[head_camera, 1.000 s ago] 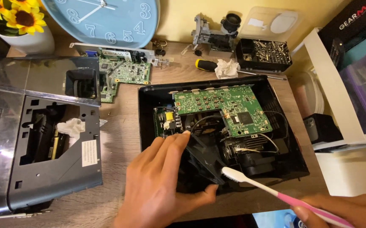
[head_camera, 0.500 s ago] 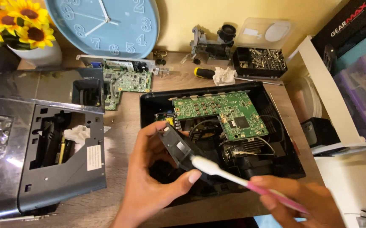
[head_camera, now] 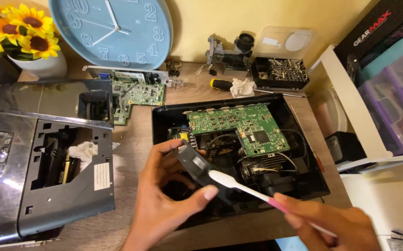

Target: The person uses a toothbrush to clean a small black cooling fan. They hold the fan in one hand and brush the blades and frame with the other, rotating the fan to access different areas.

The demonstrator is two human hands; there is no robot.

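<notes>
The black part (head_camera: 197,163) sits in the left hand (head_camera: 164,200), lifted just above the open case (head_camera: 164,116) and tilted, its flat face turned up and to the right. The left fingers (head_camera: 162,151) curl narrowly around its upper edge, while the thumb (head_camera: 201,195) presses against its lower edge from below, so the part is pinched between them. The left wrist comes in from the bottom edge, palm turned toward the part.

The brush (head_camera: 257,193) is held in the right hand (head_camera: 336,223), which enters from the lower right. Its fingers are closed tight around the pink stretch of the handle, and the white head lies against the face of the part, just above the left thumb. The handle slants down to the right, across the case's front corner.

Inside the case, a green board (head_camera: 238,123) lies at the back, with black wiring and a dark block in front of it. To the left on the counter (head_camera: 136,148) rests a grey cover (head_camera: 48,186) with a wad of white tissue in its opening. Further back lie a second board (head_camera: 138,93), a screwdriver (head_camera: 222,84) and a tray of bits (head_camera: 280,72); a blue clock (head_camera: 113,28) leans on the wall.
</notes>
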